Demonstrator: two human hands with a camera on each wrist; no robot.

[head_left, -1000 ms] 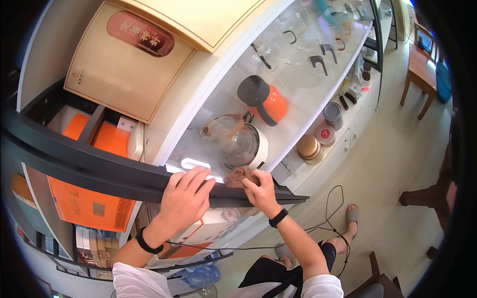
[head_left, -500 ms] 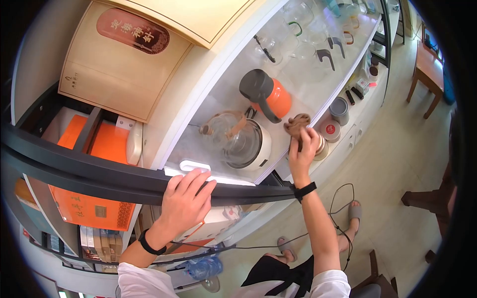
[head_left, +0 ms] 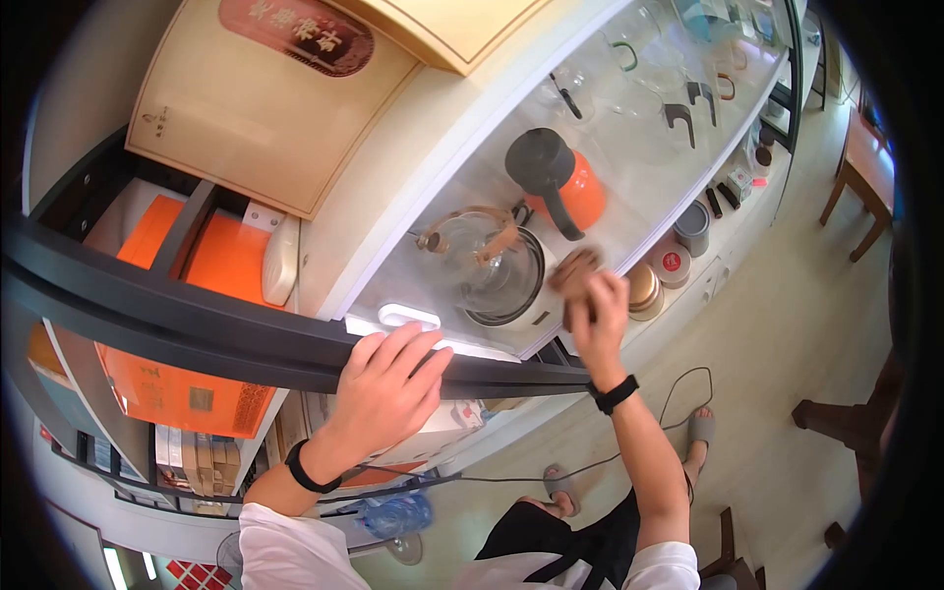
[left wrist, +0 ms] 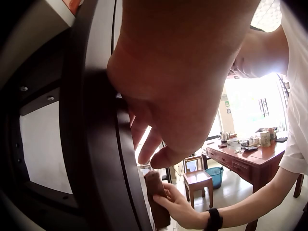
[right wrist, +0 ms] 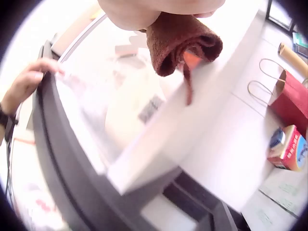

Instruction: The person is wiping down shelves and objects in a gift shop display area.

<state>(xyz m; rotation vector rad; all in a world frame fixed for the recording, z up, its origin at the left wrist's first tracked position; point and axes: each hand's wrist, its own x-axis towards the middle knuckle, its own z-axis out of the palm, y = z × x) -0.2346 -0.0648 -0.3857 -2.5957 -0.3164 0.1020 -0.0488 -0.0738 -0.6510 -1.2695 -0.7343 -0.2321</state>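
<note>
My right hand (head_left: 602, 320) holds a folded brown cloth (head_left: 578, 270) at the front edge of the pale shelf (head_left: 629, 211). In the right wrist view the cloth (right wrist: 180, 41) shows rolled layers, with a thin strip hanging from it. My left hand (head_left: 393, 388) rests on the dark frame (head_left: 295, 344), its fingers laid across the top. Close to the cloth stands a glass pot (head_left: 487, 261) on a white electric base (head_left: 536, 320). Behind it is an orange jug (head_left: 582, 192) with a black lid and handle.
Several glass cups and pitchers stand farther along the shelf, near a dark handle (head_left: 678, 120). Tins, one a gold-lidded jar (head_left: 644, 285), line the lower ledge. Cream boxes (head_left: 265, 108) sit at left. A cable (head_left: 551, 477) trails past the feet on the floor.
My right hand first carried the cloth from the dark frame outward along the shelf's front edge, then slightly back toward the pot's base. My left hand stayed on the frame; the head view shifted.
</note>
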